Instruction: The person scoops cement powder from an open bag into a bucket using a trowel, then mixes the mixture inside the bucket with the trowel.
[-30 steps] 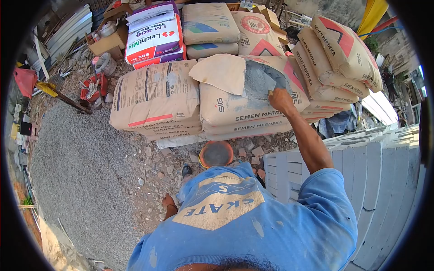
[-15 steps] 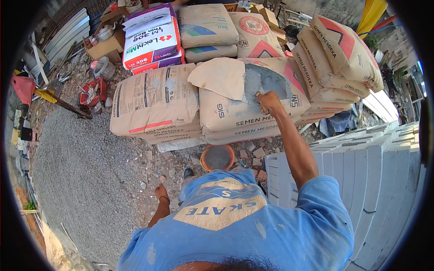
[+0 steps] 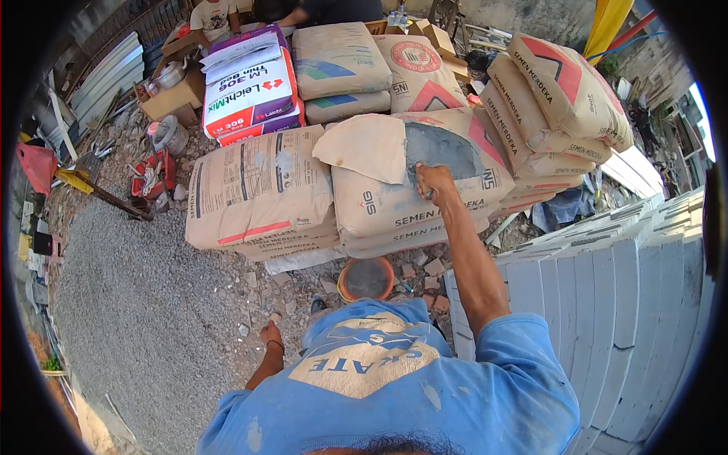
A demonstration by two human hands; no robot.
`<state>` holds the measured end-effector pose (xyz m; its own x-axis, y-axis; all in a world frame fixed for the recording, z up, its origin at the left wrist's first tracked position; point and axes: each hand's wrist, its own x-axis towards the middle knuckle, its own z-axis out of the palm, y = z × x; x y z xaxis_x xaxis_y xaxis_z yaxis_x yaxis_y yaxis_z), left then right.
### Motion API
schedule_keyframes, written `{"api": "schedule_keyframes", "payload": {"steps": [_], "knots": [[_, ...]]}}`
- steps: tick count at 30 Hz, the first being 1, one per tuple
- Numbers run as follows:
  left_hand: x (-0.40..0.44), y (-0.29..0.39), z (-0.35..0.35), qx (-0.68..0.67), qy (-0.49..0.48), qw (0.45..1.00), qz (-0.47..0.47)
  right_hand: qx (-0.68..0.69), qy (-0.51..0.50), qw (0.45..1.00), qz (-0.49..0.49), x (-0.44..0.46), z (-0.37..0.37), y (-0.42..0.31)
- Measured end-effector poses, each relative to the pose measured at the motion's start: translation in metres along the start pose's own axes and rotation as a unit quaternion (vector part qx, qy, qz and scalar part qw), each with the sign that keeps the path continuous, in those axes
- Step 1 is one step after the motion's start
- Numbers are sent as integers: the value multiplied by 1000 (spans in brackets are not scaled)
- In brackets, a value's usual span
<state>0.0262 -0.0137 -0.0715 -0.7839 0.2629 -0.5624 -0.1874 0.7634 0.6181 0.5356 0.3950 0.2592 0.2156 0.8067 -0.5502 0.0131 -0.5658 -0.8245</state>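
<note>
My right hand (image 3: 435,183) is closed at the front edge of the hole in a torn-open cement bag (image 3: 364,201). Whatever it grips is mostly hidden by the fingers. Grey cement powder (image 3: 447,154) shows inside the hole, and a torn paper flap (image 3: 360,148) lies folded back to the left. My left hand (image 3: 271,335) hangs low beside my body, fingers curled, with nothing visible in it. On the ground below the bags sits an orange-rimmed bucket (image 3: 389,279) with grey contents.
Another cement bag (image 3: 258,189) lies left of the torn one; stacked bags (image 3: 561,98) rise at right. Behind are LeichtMix bags (image 3: 250,83). Gravel (image 3: 136,303) spreads left, pale blocks (image 3: 576,303) stand right. A person (image 3: 214,17) is at the back.
My right hand has moved slightly left and down in view, staying closed at the bag's opening. My view has shifted, showing people at the back. The left hand stays low.
</note>
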Motion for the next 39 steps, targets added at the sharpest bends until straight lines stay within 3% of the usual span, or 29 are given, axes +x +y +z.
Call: {"api": "schedule_keyframes", "payload": {"steps": [2,3,10,12,14,16,20,23,32,34,39], "knots": [[0,-11,-6,138,-1,990,28,74,-4,997,16,1,0,15],[13,-17,-6,158,-24,987,-9,144,-10,989,22,2,1,18],[-2,18,-9,37,-9,998,44,141,26,988,-58,-33,2,29],[-11,33,-12,114,29,990,82,139,42,985,-94,-43,-3,26],[4,24,-5,94,46,989,102,147,31,983,-105,-35,-13,32],[-10,40,-11,62,-6,996,57,141,40,985,-96,-36,-21,34],[3,30,10,13,-7,999,43,122,42,986,-101,-53,-35,38],[-38,77,0,72,-51,994,63,114,49,987,-103,-64,-41,39],[-22,81,59,147,-111,958,220,107,26,983,-148,-125,-49,44],[-18,84,68,194,-225,938,180,99,41,984,-145,-150,-42,47],[-18,63,91,221,-266,898,271,125,23,982,-139,-209,-23,77]]}}
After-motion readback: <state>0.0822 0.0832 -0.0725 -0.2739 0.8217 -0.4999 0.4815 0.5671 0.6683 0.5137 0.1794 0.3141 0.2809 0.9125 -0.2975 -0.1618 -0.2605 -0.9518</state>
